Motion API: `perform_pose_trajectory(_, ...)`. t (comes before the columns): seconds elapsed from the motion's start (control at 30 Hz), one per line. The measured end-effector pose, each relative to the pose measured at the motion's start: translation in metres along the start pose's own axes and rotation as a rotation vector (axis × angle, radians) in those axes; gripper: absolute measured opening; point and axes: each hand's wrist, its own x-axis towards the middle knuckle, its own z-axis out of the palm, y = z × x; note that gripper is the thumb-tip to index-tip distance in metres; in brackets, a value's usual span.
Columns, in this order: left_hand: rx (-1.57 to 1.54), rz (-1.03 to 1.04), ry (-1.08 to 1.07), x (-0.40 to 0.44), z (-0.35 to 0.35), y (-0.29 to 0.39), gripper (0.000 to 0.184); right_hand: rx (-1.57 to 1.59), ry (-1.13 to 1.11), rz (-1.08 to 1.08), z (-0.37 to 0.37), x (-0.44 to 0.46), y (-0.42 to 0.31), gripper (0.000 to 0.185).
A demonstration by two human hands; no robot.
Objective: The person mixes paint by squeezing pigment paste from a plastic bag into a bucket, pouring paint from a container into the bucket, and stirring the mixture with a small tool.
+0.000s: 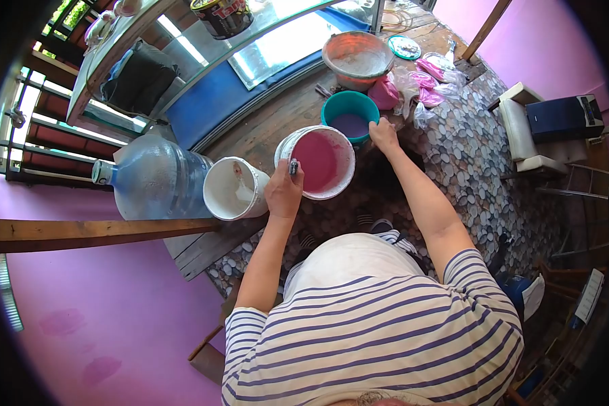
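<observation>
My left hand [284,193] is closed at the near left rim of a white bucket [350,162] with pink paint [317,161] inside. A short dark and silvery object [294,166] pokes up from the fingers; its kind is unclear. My right hand [384,135] grips the right rim of a teal bucket [331,101], which stands just behind the pink paint and has a purplish liquid [352,125] at its bottom. Left of my left hand is a white pail [216,193] with pale residue on its inner wall.
A large clear water bottle [152,179] lies on its side at the left. Behind the teal bucket stands a paint-smeared basin [358,57], beside pink and clear plastic bags [423,84]. A glass display case [203,61] runs along the back. A chair [519,128] is at the right.
</observation>
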Motion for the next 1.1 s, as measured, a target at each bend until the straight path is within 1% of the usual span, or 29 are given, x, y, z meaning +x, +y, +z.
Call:
perform_pose_trajectory(0.03, -0.003, -0.001, -0.003, 0.0, 0.0, -0.001, 0.02, -0.019, 0.041, 0.012, -0.001, -0.003, -0.003, 0.045)
perform_pose_trajectory(0.07, -0.004, -0.004, 0.004, 0.001, 0.0, -0.002, 0.02, -0.022, 0.041, 0.005, -0.003, -0.006, -0.006, 0.045)
perform_pose_trajectory(0.13, -0.01, 0.002, -0.002, 0.0, 0.0, -0.003, 0.021, -0.165, 0.213, -0.056, -0.007, -0.013, -0.011, 0.045)
perform_pose_trajectory(0.27, -0.004, -0.035, -0.012, -0.002, 0.001, -0.008, 0.021, -0.241, 0.158, -0.11, -0.045, -0.029, -0.028, 0.048)
perform_pose_trajectory(0.33, -0.002, -0.058, -0.06, -0.003, 0.004, -0.014, 0.033, -0.255, 0.175, -0.153, -0.063, -0.034, -0.037, 0.048)
perform_pose_trajectory(0.37, -0.006, -0.063, -0.057, -0.004, 0.005, -0.015, 0.033, -0.264, 0.193, -0.191, -0.071, -0.037, -0.042, 0.049)
perform_pose_trajectory(0.4, -0.005, -0.07, -0.065, -0.004, 0.006, -0.016, 0.033, -0.317, 0.217, -0.184, -0.079, -0.04, -0.049, 0.052)
perform_pose_trajectory(0.43, -0.004, -0.078, -0.074, -0.004, 0.006, -0.015, 0.034, -0.323, 0.218, -0.187, -0.087, -0.044, -0.055, 0.052)
perform_pose_trajectory(0.5, -0.006, -0.079, -0.085, -0.003, 0.006, -0.014, 0.034, -0.406, 0.266, -0.262, -0.104, -0.056, -0.068, 0.057)
perform_pose_trajectory(0.57, -0.006, -0.078, -0.096, 0.0, 0.005, -0.011, 0.034, -0.44, 0.269, -0.26, -0.121, -0.07, -0.085, 0.06)
perform_pose_trajectory(0.6, -0.034, -0.055, -0.064, 0.001, 0.004, -0.009, 0.026, -0.454, 0.27, -0.322, -0.127, -0.074, -0.089, 0.06)
perform_pose_trajectory(0.63, -0.062, -0.031, -0.032, 0.002, 0.004, -0.008, 0.021, -0.468, 0.27, -0.384, -0.133, -0.079, -0.095, 0.06)
perform_pose_trajectory(0.67, -0.066, -0.032, -0.032, 0.002, 0.003, -0.007, 0.021, -0.458, 0.285, -0.41, -0.139, -0.086, -0.101, 0.059)
perform_pose_trajectory(0.87, -0.093, -0.052, -0.064, 0.004, 0.002, -0.006, 0.022, -0.453, 0.344, -0.533, -0.153, -0.12, -0.132, 0.055)
perform_pose_trajectory(0.97, -0.1, -0.063, -0.074, 0.004, 0.002, -0.007, 0.022, -0.515, 0.321, -0.534, -0.154, -0.133, -0.146, 0.053)
perform_pose_trajectory(1.1, -0.095, -0.076, -0.081, 0.003, 0.002, -0.008, 0.023, -0.511, 0.344, -0.583, -0.148, -0.143, -0.155, 0.053)
